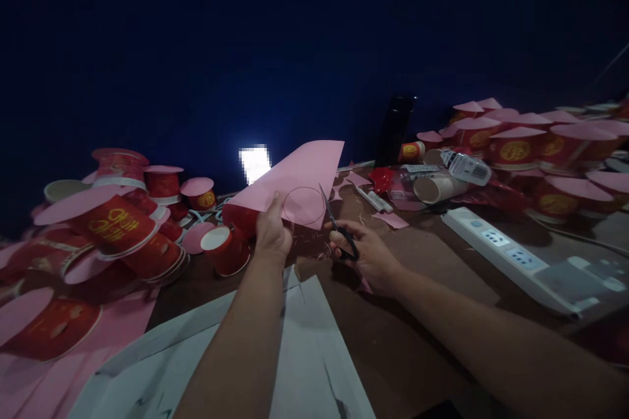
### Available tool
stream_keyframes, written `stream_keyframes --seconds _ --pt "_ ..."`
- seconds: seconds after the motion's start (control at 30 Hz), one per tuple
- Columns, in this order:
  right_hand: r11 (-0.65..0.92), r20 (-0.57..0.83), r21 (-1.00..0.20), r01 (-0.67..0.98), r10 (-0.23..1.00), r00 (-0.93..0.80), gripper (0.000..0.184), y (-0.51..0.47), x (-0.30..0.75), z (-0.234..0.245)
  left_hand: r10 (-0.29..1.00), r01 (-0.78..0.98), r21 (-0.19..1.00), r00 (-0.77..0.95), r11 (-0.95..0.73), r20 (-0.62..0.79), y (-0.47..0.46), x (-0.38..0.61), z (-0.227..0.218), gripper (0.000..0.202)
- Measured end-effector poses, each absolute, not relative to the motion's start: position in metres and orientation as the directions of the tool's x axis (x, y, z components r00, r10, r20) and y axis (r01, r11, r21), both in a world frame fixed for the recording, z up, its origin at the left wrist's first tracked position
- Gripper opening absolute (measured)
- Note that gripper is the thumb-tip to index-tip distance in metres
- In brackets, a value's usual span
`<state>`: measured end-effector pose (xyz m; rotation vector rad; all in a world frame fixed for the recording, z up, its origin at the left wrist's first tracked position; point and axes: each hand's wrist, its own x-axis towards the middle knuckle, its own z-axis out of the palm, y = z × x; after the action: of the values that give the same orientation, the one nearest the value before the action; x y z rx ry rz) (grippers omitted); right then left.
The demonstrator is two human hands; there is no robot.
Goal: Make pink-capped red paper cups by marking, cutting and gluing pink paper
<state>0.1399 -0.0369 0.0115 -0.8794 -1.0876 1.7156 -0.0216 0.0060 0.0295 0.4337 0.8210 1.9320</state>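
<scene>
A sheet of pink paper (pixel 289 173) is held up over the table by my left hand (pixel 274 229), thumb on its face. A dark circle outline is drawn near its lower right corner. In my right hand (pixel 366 249) is a pair of scissors with black handles (pixel 350 245). Their blades point up and left, at the paper's right edge beside the circle; whether they are cutting into it I cannot tell. A red paper cup (pixel 227 250) stands just left of my left hand, its white rim facing up.
Red paper cups with pink discs crowd the left (pixel 118 222) and right (pixel 515 147). A white power strip (pixel 511 258) lies at right. Behind are white markers (pixel 374 200), a stack of cups (pixel 439 188), a clear bottle (pixel 466 167) and paper scraps. White cardboard (pixel 314 353) lies in front.
</scene>
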Motion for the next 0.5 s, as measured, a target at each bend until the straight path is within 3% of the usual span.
stream_keyframes --seconds 0.5 --pt "-0.231 -0.113 -0.924 -0.304 0.926 -0.359 0.034 -0.0365 0.1409 0.0118 0.872 -0.647 0.699 -0.484 -0.304 -0.069 0.0033 -0.0221 0.0359 0.016"
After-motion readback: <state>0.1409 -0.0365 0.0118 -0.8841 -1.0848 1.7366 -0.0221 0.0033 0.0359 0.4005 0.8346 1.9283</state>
